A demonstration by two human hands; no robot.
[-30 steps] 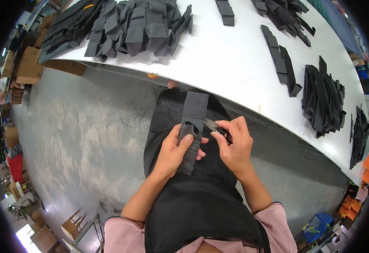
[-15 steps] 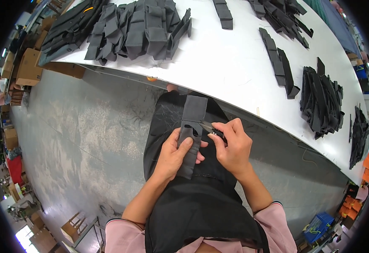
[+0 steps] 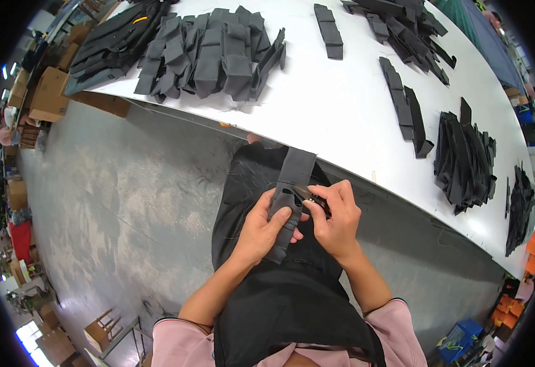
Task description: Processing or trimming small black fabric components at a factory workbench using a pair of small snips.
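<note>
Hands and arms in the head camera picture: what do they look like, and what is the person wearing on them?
The left hand and right hand are bare, with no gloves. No rings or watch show. The forearms are bare too, coming up from the lower edge. Pink sleeves are pushed up near the elbows, the right one with a thin dark cuff edge. A black apron hangs between the arms.

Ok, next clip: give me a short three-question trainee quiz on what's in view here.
1. True or false: the left hand grips the dark fabric strip.
2. Which hand holds the small dark tool? A left, B right
3. Fill in: the piles of dark pieces lie on a ___ table.

Key: 1 true. 2 B, the right hand. 3 white.
</note>
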